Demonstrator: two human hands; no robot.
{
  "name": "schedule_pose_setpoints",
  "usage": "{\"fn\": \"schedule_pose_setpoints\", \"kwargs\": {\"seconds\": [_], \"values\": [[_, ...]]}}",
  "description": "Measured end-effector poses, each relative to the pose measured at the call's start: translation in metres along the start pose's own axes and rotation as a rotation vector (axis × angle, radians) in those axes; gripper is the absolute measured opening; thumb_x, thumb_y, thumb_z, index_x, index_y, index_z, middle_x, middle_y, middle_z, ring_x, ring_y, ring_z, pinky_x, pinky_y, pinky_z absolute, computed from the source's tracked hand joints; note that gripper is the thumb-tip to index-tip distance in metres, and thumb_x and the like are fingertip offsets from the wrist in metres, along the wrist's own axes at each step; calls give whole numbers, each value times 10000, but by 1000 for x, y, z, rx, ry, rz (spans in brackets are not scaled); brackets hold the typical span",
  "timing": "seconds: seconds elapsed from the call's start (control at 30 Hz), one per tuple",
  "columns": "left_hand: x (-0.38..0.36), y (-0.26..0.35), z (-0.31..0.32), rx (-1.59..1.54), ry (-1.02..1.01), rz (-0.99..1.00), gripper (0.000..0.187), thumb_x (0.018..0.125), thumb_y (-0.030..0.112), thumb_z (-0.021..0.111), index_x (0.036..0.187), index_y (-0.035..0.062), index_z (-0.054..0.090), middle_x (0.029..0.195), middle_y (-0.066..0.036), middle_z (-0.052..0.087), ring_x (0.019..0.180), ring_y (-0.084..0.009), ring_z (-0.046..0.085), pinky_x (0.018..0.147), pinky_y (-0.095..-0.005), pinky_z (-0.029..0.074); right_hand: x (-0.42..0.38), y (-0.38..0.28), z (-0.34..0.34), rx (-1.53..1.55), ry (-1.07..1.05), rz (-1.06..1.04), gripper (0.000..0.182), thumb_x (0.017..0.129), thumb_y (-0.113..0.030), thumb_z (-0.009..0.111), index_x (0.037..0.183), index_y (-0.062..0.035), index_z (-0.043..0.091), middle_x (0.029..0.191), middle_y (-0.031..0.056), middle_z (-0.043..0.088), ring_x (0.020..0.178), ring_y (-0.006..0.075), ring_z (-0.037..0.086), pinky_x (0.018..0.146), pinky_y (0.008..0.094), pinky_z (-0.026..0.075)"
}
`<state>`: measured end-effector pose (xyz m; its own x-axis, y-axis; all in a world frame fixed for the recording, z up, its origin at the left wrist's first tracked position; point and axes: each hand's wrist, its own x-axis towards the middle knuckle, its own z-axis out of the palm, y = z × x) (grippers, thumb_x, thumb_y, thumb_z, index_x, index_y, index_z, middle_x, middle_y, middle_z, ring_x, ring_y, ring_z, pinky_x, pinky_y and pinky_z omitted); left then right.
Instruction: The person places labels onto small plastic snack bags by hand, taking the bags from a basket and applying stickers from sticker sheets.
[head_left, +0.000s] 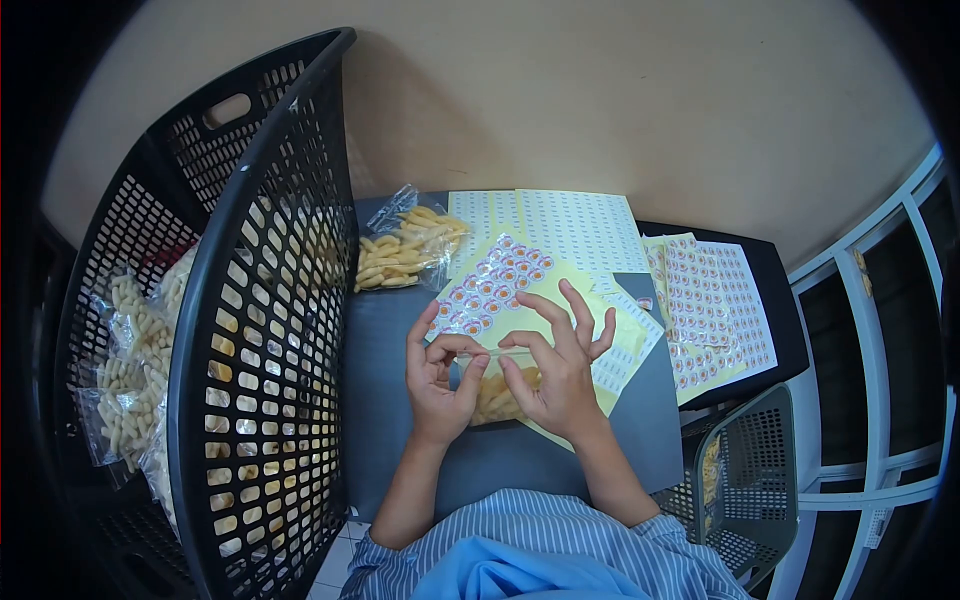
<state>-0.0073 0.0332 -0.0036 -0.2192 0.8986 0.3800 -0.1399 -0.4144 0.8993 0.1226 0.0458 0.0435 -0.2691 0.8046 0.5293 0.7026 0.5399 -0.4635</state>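
Near the table's front, my left hand (443,382) and my right hand (557,372) pinch the top edge of a clear plastic bag of snack sticks (505,398), thumbs and forefingers close together. Its lower part shows between my wrists, partly covered by the hands. The other fingers of my right hand are spread. Just beyond lies a sheet of round stickers (495,280), orange and purple on a yellowish backing, with part of the backing bare. A second bag of yellow snack sticks (410,245) rests at the table's back left.
A tall black perforated basket (250,180) holding bagged snacks (130,370) stands at left. White label sheets (580,225) lie at the table's back. More sticker sheets (710,300) are on a black surface at right, above a smaller dark basket (755,480). A wall rises behind.
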Motion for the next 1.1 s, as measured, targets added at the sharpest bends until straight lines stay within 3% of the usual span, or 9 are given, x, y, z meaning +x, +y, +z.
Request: {"fn": "schedule_pose_setpoints", "kwargs": {"seconds": [0.2,0.4,0.5,0.6,0.67,0.7,0.8,0.93,1.1], "values": [[-1,-2,3,5,11,-11,647,729,-73,571,1265,-16,213,789,-63,556,791,-102,538,775,-249,416,-5,2,6,-6,3,-31,39,714,-185,620,691,-158,604,1137,7,494,1232,291,216,967,484,-86],[12,11,-24,63,-242,-377,621,738,-12,594,1271,-10,274,765,-93,624,744,-123,583,746,-269,447,-18,13,11,126,-163,178,68,736,-192,583,707,-132,600,1100,12,483,1228,295,216,950,535,-59],[13,11,-31,263,-351,-416,645,736,15,600,1286,2,263,746,-96,636,731,-120,595,741,-259,451,-24,28,19,93,-282,198,78,744,-193,572,736,-122,604,1099,23,475,1191,278,286,965,505,31],[13,8,-35,344,-427,-517,675,712,60,632,1284,19,276,707,-89,632,724,-147,604,743,-266,453,-23,66,22,368,-206,343,151,738,-206,582,854,-110,587,1107,49,469,1112,258,380,944,442,173],[10,1,-36,566,-550,-425,699,681,121,664,1271,24,302,738,-94,627,726,-188,601,736,-296,460,-16,84,12,5,-112,328,297,740,-224,588,999,-92,528,1097,83,479,1040,243,437,888,384,268],[12,6,-35,622,-571,-426,684,669,149,676,1252,42,334,946,-126,587,880,-226,556,799,-316,430,-11,95,11,2,-112,327,297,740,-224,588,999,-92,528,1097,83,479,1040,243,437,888,384,268],[11,4,-32,903,-325,-207,673,669,186,679,1234,32,346,1131,-135,467,1012,-253,464,871,-341,374,2,128,18,-63,-61,336,452,716,-255,618,1094,-62,464,1084,104,487,1043,246,431,874,388,284],[9,-15,-39,1126,-55,-345,700,723,197,634,1275,5,250,1120,-161,440,1071,-282,390,921,-374,300,24,145,29,-223,-154,318,567,671,-295,660,1130,-39,448,1067,103,500,1042,234,431,882,388,260],[7,-41,-49,968,-51,-326,670,749,128,607,1283,-3,225,1002,-147,499,948,-239,476,844,-339,367,37,140,35,-161,-253,416,581,663,-260,675,1155,-55,441,1003,87,524,1003,217,458,906,375,215]]}}
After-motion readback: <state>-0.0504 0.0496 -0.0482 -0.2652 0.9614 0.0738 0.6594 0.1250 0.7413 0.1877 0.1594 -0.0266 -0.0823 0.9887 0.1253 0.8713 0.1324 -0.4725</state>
